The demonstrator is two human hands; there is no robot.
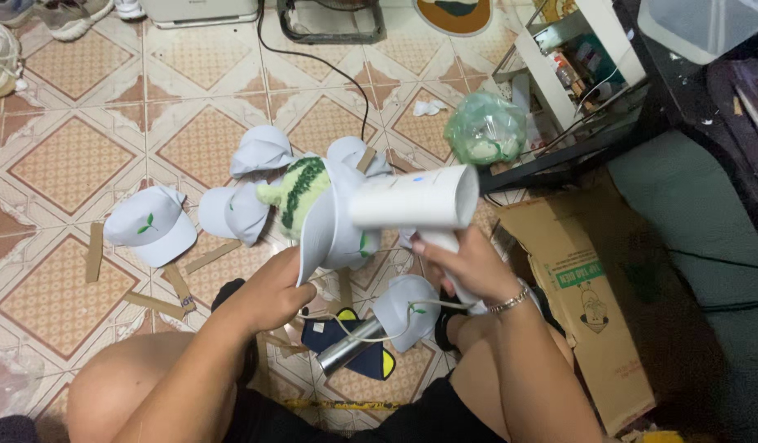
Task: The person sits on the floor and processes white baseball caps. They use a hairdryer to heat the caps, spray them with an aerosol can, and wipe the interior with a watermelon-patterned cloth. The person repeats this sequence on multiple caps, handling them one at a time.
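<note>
- The person sat on the tiled floor (67,156) with bare knees drawn up close under the camera
- Between the legs lay a silvery metal cylinder (346,349) on a dark blue and yellow cloth (358,361), with another white cap (403,308) just beside it
- The left hand (272,291) was clenched on the brim of a white cap (334,234), holding it up off the floor
- The right hand (461,267), a bracelet at its wrist, gripped the handle of a white hair dryer (416,198), whose barrel sat against the held cap
- A green knitted plush (297,193) showed just behind that cap
- Farther out, more white caps (149,226) and cardboard strips (94,250) lay scattered on the tiles
- To the right lay a flattened cardboard box (576,287), and beyond it a green plastic bag (484,127) near a shelf
</note>
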